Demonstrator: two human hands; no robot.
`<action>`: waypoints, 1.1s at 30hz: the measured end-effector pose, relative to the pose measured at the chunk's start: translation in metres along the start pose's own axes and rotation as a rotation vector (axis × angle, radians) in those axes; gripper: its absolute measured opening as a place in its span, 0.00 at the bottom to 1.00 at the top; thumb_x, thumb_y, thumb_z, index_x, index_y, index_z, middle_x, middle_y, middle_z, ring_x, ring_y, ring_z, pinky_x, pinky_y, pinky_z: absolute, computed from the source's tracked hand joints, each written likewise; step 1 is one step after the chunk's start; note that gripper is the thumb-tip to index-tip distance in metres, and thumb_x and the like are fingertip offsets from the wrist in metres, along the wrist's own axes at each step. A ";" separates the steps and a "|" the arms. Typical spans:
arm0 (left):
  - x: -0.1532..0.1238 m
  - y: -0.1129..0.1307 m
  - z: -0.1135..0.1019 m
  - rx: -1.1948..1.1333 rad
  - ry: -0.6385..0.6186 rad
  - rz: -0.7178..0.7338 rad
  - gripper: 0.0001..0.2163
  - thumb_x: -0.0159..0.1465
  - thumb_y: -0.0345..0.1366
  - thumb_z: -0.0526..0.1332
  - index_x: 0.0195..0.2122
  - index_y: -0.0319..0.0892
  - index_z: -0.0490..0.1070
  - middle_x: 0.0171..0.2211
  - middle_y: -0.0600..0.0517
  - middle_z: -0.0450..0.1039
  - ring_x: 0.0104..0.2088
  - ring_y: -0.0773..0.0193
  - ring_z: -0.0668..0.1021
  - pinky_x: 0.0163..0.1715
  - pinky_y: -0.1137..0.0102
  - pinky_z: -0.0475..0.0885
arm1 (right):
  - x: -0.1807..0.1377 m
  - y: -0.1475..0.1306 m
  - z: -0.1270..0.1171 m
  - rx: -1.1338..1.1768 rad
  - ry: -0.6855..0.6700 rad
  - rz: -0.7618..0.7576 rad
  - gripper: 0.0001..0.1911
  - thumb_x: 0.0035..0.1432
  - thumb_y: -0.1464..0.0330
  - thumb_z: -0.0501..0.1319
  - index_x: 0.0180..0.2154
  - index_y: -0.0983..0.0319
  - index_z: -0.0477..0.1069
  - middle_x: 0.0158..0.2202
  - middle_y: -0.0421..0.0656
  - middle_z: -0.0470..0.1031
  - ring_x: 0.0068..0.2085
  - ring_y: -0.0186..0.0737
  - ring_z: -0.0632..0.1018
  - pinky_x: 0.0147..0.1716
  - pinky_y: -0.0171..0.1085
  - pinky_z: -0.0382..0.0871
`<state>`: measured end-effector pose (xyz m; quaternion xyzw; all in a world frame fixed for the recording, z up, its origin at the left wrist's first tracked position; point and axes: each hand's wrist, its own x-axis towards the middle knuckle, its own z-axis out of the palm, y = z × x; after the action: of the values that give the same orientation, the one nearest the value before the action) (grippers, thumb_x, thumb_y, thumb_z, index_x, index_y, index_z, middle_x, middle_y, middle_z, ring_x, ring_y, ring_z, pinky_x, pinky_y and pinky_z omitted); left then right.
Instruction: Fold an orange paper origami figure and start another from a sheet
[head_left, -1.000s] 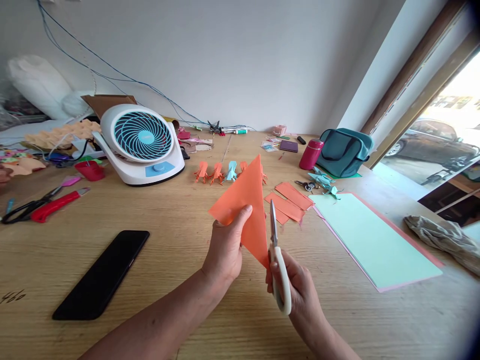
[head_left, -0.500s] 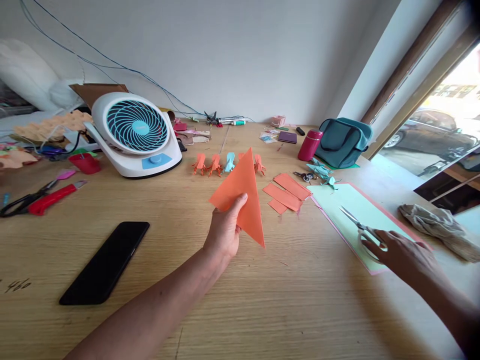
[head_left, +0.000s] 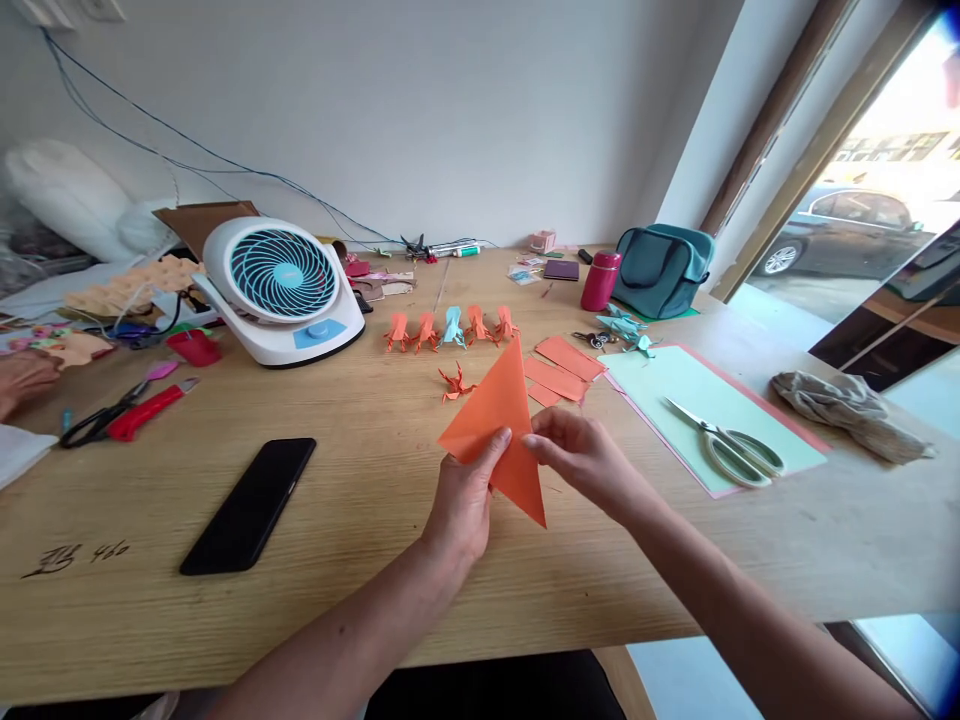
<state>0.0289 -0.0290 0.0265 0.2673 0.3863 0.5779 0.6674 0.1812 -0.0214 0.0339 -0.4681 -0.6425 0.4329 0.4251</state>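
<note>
A folded triangle of orange paper is held up above the table, one point upward. My left hand grips its lower left side, thumb on the front and fingers behind. At the paper's right edge, the thumb and fingers of my right hand are pinched together on it. White-handled scissors lie on light green paper to the right. Just behind the triangle sits a small orange folded figure. Orange paper pieces lie beyond my right hand.
Several folded paper insects stand in a row. A black phone, a white fan and a red cutter are at left, near another person's hand. Right of centre stand a red flask and a teal bag.
My right hand has let go of the scissors and moved left to the orange paper's edge. Another person's hand has come into view at the left. The view has shifted.
</note>
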 end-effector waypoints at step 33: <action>-0.042 0.043 -0.104 0.958 0.043 0.366 0.06 0.65 0.38 0.63 0.36 0.42 0.75 0.34 0.49 0.77 0.33 0.64 0.78 0.32 0.72 0.72 | 0.027 0.015 -0.002 -0.560 -0.536 0.137 0.16 0.60 0.61 0.56 0.22 0.60 0.64 0.19 0.36 0.66 0.23 0.33 0.65 0.22 0.33 0.55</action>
<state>-0.0829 -0.0716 0.0117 0.5944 0.5682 0.4488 0.3499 0.1808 0.0078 0.0242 -0.4781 -0.7912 0.3753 0.0681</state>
